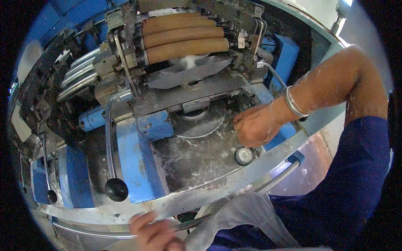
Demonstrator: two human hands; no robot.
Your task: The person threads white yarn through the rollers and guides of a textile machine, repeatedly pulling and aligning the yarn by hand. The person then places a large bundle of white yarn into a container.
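My right hand (258, 125), with a metal bangle on the wrist, reaches over the dark, dusty plate (197, 159) at the front of a machine. Its fingers are curled in beside the plate's right edge; what they hold, if anything, is hidden. Just below that hand sits a round knob with a pale centre (243, 155). Farther back, a white tuft of fibre (190, 62) lies between the brown rollers (186, 44) and a grey angled metal guide (190, 74). Low in the view, my left hand (155, 232) is smeared by motion near the machine's front edge, its fingers unclear.
A lever with a black ball (117, 190) stands left of the plate, beside a blue block (140, 167). Another lever (51, 196) is farther left. Metal rails (96, 234) run along the front. Pale cloth (247, 209) hangs over my dark blue clothing (351, 167).
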